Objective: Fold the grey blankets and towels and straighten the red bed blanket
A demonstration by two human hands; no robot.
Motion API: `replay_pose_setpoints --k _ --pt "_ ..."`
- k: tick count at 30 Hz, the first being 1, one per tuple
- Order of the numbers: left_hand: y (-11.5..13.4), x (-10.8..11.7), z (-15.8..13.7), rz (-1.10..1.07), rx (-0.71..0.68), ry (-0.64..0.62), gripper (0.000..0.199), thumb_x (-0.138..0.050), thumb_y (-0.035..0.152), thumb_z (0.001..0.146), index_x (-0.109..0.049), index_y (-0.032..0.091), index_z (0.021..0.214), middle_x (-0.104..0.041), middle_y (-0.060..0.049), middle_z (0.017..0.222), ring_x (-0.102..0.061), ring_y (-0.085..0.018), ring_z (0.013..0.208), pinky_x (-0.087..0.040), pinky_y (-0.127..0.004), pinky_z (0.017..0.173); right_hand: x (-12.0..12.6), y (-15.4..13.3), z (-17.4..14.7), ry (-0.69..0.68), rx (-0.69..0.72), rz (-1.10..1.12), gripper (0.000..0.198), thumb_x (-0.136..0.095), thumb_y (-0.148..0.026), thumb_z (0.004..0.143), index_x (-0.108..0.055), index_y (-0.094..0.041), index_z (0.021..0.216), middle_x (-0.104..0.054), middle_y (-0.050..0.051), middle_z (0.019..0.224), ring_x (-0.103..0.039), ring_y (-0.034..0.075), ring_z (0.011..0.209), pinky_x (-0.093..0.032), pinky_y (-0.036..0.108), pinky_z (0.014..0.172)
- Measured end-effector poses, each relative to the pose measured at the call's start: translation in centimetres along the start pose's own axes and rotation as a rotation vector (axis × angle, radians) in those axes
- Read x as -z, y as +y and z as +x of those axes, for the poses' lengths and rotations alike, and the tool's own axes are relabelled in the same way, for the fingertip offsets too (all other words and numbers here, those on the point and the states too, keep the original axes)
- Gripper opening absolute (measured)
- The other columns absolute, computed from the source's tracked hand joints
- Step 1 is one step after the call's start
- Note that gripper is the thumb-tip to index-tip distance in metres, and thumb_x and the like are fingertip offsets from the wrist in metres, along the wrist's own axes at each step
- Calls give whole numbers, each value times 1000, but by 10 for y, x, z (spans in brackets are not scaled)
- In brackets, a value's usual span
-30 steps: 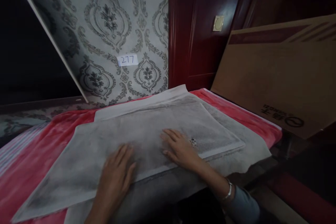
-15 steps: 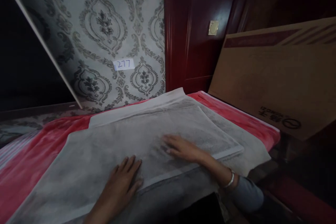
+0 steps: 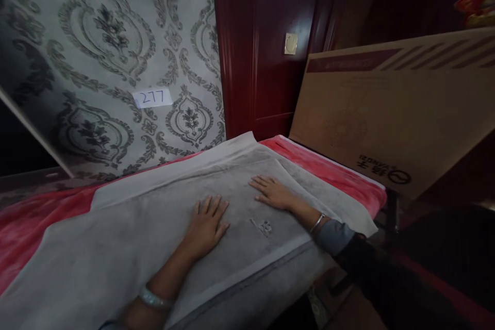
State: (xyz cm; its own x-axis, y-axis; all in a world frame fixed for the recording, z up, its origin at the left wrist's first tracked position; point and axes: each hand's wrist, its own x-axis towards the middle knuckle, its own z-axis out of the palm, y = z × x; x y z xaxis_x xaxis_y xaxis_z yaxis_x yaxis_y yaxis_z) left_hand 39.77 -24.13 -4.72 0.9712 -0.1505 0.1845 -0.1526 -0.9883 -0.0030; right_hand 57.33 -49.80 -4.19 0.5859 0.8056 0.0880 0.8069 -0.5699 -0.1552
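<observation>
A grey plush towel with pale borders lies spread in front of me, one part folded over the rest. My left hand rests flat on its middle, fingers stretched out. Farther right, my right hand presses flat on the folded layer with its fingers slightly apart. Between and below the two hands, a small embroidered mark shows on the towel. Under the towel lies a red plush cloth, visible along the back and both sides.
A large cardboard box leans at the right beside a dark red door. Patterned wallpaper backs the surface, with a white label reading 277. A dark panel with a pale edge stands at the left.
My left hand has moved forward and right over the towel. My right hand has slid forward, uncovering the embroidered mark. The view has turned somewhat to the right.
</observation>
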Motion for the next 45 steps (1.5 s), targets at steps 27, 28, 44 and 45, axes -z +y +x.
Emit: replay_pose_setpoints --k 27,28,44,45 --pt "-4 -7 -1 4 -27 77 59 -39 53 98 -39 33 153 -36 -8 162 -34 -37 146 -29 -64 115 44 109 64 270 -655 432 60 -59 -12 85 -53 -15 145 -65 12 130 -65 22 109 -52 31 93" --pt "-4 -7 -1 5 -27 78 59 -40 53 98 -39 33 153 -36 -7 162 -34 -37 147 -29 -63 115 38 108 70 301 -672 426 57 -55 -10 85 -56 -15 142 -66 12 129 -65 22 108 -52 31 92" --pt "-3 -9 -2 -18 -21 68 58 -41 52 98 -39 34 153 -34 -6 163 -32 -36 147 -25 -64 117 28 51 55 295 -536 124 58 -53 -39 98 -44 -19 152 -28 16 163 -24 34 150 -24 54 119" --pt "-3 -9 -2 -26 -20 72 57 -40 52 98 -39 34 153 -35 -6 163 -32 -36 148 -25 -63 117 22 41 46 260 -434 79 61 -51 -44 99 -40 -24 154 -21 11 166 -17 33 152 -19 56 121"
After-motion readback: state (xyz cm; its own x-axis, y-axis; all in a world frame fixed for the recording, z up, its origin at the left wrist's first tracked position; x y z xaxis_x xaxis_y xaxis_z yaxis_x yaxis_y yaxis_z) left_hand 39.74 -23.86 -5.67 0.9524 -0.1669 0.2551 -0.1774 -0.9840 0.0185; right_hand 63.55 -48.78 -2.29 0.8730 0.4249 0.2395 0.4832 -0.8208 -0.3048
